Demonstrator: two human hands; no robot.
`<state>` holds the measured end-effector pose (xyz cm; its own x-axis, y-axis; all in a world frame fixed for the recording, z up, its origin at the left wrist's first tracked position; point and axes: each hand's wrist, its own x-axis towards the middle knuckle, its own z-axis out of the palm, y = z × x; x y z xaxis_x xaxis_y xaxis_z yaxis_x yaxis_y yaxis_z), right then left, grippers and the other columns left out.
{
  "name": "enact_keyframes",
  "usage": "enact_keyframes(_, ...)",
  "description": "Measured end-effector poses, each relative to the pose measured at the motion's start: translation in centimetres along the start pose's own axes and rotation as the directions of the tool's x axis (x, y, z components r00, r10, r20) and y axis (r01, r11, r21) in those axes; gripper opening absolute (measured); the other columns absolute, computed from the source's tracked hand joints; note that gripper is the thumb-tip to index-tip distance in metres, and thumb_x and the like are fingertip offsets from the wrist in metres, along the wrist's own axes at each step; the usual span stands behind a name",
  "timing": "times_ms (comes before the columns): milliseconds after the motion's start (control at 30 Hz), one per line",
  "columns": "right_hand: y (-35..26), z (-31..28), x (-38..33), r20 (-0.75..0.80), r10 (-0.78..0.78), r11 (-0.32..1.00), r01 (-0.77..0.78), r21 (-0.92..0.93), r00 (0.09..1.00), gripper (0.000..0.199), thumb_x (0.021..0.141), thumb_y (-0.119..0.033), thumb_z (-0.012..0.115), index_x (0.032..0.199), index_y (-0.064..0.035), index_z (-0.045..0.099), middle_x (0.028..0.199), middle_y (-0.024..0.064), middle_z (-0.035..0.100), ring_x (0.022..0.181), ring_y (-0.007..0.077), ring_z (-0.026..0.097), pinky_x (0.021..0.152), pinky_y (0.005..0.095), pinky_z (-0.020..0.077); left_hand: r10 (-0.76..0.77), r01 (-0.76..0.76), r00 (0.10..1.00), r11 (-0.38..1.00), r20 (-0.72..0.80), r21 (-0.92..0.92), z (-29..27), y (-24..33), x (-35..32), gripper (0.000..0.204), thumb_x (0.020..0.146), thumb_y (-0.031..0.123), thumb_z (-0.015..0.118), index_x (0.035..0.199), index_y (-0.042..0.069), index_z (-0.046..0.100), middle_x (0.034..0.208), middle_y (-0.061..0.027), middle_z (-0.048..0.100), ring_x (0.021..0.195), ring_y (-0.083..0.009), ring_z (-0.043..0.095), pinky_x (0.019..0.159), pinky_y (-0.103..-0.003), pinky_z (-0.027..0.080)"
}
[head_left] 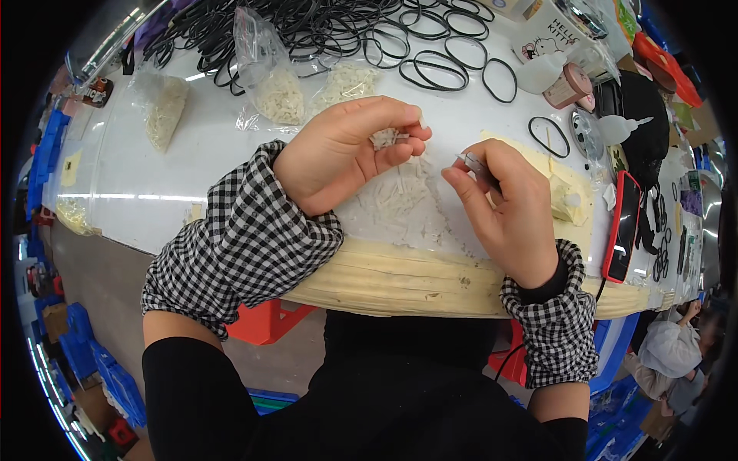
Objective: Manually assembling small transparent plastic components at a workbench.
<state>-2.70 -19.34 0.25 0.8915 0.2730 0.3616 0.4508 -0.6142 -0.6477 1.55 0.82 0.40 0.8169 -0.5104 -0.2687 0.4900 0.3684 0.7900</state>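
My left hand point(346, 150) is raised over the table, its fingers curled and the fingertips drawn together on a small whitish piece point(422, 123). A short distance to its right, my right hand point(509, 211) pinches a small grey metal tool point(478, 167) between thumb and fingers; its kind is mostly hidden by the fingers. Below and between the hands, small translucent white pieces point(400, 192) are scattered on the tabletop. Beyond the left hand lies a heap of pale small pieces point(346, 83), next to a clear plastic bag point(278, 100) filled with similar pieces.
Black rubber-like loops point(434, 71) spread across the table's far side. Another bag of pale pieces point(165, 111) lies far left. At the right are a red-edged phone point(623, 227), a white squeeze bottle point(617, 129) and a pink jar point(567, 86). Yellowish tape point(400, 276) covers the near edge.
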Motion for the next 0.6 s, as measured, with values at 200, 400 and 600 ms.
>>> enact_keyframes(200,-0.72,0.18,-0.47,0.344,-0.115,0.984,0.154,-0.087,0.932,0.020,0.075,-0.008,0.066,0.094,-0.0132,0.064,0.075,0.0041,0.051,0.057,0.0217,0.056,0.051,0.0320,0.0450,0.041,-0.022,0.991,0.989,-0.129,0.143,-0.33,-0.35,0.10,0.016,0.089,0.018,0.058,0.092,0.003,0.060,0.094,-0.0036,0.060,0.084,-0.0068,0.056,0.079,-0.019,0.047)
enact_keyframes(400,-0.04,0.35,-0.54,0.211,-0.047,0.992,0.071,-0.106,0.976,0.021,0.073,-0.007,0.067,0.094,-0.0098,0.064,0.075,0.0060,0.052,0.059,0.0226,0.056,0.052,0.0323,0.0456,0.053,-0.033,0.990,0.988,-0.130,0.153,-0.30,-0.28,0.07,0.016,0.090,0.018,0.057,0.092,0.002,0.060,0.094,-0.0040,0.061,0.084,-0.0071,0.056,0.080,-0.020,0.047)
enact_keyframes(600,-0.37,-0.02,0.12,0.005,-0.015,0.999,0.015,-0.033,1.000,0.013,0.080,-0.007,0.065,0.088,0.0004,0.058,0.072,0.0109,0.053,0.061,0.0248,0.055,0.054,0.0319,0.0435,0.058,-0.040,0.992,0.986,-0.109,0.162,-0.04,-0.09,0.00,0.014,0.090,0.018,0.057,0.091,0.004,0.060,0.095,-0.0043,0.062,0.082,-0.0062,0.056,0.079,-0.019,0.047)
